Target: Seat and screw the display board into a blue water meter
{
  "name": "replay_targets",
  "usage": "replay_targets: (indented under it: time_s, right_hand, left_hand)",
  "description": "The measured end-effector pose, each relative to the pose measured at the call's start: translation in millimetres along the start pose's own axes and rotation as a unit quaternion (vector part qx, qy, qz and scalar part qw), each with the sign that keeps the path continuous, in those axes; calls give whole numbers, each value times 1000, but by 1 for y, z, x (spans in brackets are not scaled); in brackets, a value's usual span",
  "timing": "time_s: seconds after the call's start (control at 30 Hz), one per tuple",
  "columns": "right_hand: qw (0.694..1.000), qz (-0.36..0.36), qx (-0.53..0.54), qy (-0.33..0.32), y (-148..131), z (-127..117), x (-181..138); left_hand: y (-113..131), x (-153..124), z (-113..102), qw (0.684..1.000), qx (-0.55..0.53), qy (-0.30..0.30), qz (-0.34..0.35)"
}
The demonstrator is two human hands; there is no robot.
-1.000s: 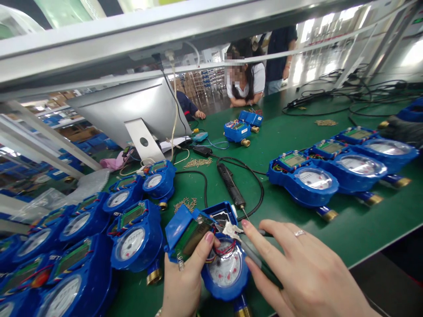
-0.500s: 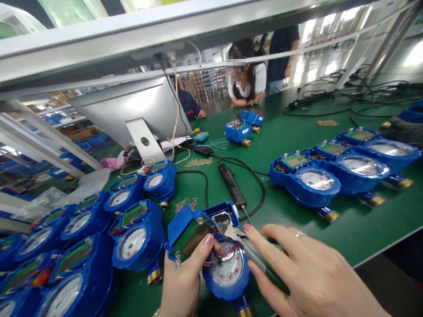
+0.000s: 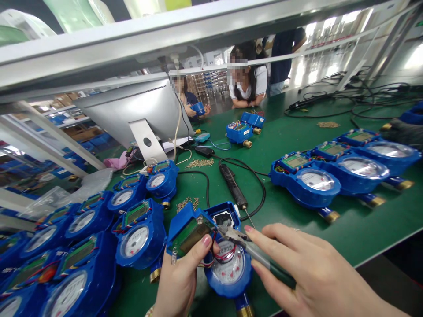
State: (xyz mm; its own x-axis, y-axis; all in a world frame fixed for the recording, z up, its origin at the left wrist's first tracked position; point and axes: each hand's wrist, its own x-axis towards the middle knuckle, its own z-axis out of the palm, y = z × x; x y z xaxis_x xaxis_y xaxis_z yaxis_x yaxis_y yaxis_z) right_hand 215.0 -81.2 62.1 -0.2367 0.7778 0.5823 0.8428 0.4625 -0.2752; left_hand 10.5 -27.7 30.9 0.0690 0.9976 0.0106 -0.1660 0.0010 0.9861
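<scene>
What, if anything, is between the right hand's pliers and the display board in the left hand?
Nothing visible. The pliers, in the right hand, come right up to the display board; contact is unclear. The thumb of the left hand rests on the board, left of the pliers' tips.

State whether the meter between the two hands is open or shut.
Open: the meter shows the inside of its housing; the left hand holds a circuit board.

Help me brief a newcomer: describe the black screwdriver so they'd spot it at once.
On the green table, look between the blue meters at left and the row at right. The screwdriver lies there, a black cable curving along its right side. Unlike those meters, it is slim and black, its thin metal bit pointing toward the right hand.
</scene>
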Motion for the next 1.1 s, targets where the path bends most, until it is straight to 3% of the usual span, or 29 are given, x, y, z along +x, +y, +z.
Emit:
replay_targets:
  time_s: [0.17,0.37,0.43,0.53,0.67,0.93,1.1]
  right_hand:
    - [979,75,174,-81,8,-3,8]
    - [903,138,354,-199,20,-1,16]
    - [894,144,371,-205,21,2,15]
    - [940,123,287,-138,19,9,9]
    - [992,37,115,-30,11,13,0]
    - [998,-33,-19,54,4,10,-2]
    - [999,-27,-18,31,3,7,-1]
  left_hand:
    - [6,2,-2,999,-1,-36,-14]
    - [8,2,-7,998,13,-52,-37]
    - [7,1,-8,998,10,-51,-37]
    - [6,2,-7,999,3,-39,-28]
    - [6,2,-7,999,0,-37,-27]
    - [3,3,-7,998,-10,-49,-23]
    - [5,1,-6,999,-5,-43,-27]
